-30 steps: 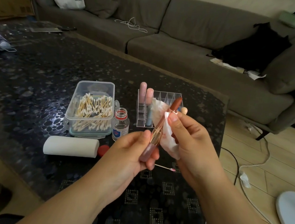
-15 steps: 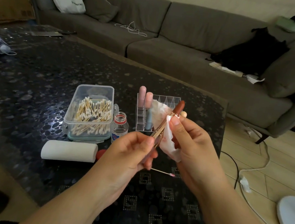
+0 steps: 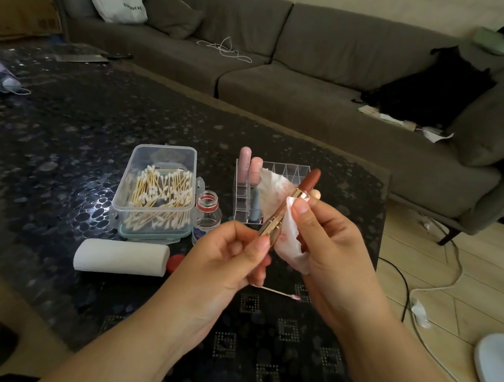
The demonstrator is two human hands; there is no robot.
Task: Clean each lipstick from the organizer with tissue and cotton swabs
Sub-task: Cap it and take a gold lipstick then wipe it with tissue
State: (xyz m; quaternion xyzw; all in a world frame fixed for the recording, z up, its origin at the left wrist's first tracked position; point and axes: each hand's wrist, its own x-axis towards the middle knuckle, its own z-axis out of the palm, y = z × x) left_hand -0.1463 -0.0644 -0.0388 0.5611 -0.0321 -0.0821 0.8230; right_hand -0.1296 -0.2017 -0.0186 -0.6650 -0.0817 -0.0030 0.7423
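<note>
The left hand (image 3: 230, 250) pinches the lipstick (image 3: 285, 212) by its gold base, tip toward one o'clock; right fingers (image 3: 301, 209) press tissue (image 3: 286, 239) against the barrel. Light, slick; the soft bullet smears, so grip the metal only.

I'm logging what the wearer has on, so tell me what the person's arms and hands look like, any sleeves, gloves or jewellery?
Both forearms are bare to the bottom of the picture: no sleeves show. The left hand and right hand wear no gloves, and no rings, watch or bracelets are visible. Fingernails are short and look unpainted.
</note>
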